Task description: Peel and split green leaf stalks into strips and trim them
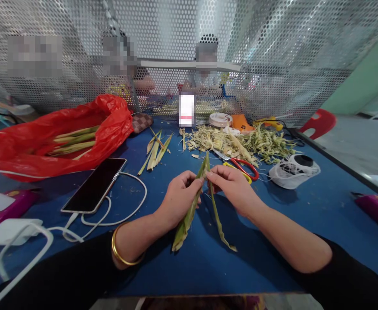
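Long leaf (186, 226) is over the near middle of the worktop (256, 254); left hand (180, 196) pinched on its upper part. Right hand (230, 188) pinches a narrow strip (216, 211) just beside it. Can't tell if strip and leaf join up top. Should be light, floppy, a bit dry: likely splits along the grain, edges probably brittle. Best grip: thumb and fingertip near the upper end, light pressure, tails loose.

Over the head feed I can make out two plain black sleeves (63, 267), a thin, smooth, polished gold bangle (114, 247) ringing the left forearm (137, 241) just at the sleeve's edge, and two bare hands (229, 187)
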Demonstrator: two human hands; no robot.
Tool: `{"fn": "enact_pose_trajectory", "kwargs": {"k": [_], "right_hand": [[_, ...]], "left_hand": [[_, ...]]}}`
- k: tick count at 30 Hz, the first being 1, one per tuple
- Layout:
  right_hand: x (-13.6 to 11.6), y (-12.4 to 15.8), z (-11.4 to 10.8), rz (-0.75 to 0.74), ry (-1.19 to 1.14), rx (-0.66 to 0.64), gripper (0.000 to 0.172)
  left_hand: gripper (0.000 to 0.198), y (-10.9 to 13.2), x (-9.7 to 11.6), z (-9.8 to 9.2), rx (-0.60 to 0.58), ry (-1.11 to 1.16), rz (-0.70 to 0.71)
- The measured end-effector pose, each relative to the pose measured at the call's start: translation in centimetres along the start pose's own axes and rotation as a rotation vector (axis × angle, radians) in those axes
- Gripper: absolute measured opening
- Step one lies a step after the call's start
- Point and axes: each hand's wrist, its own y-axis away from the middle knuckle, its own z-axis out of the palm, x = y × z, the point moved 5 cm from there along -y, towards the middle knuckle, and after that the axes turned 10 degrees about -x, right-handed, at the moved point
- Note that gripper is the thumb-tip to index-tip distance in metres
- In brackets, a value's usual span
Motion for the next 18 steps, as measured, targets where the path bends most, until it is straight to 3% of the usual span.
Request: {"fn": "enact_pose_trajectory", "kwargs": {"k": [8, 14, 18], "right_hand": [[0.0, 0.1, 0.9, -0.022, 0.139, -0.11, 0.035], [-0.1, 0.4, 1.2, 0.044, -0.069, -0.143, 0.029], [-0.1, 0.4, 0.6, 0.074, -0.19, -0.1, 0.024]], "left_hand": [[0.027, -0.5, 0.2, -0.2, -0.039, 0.208, -0.045], [0.019, -0.7, 0.6, -0.3, -0.06, 0.196, 0.015], [0.018, -0.8, 0.4, -0.7, -0.015, 0.156, 0.002]]}}
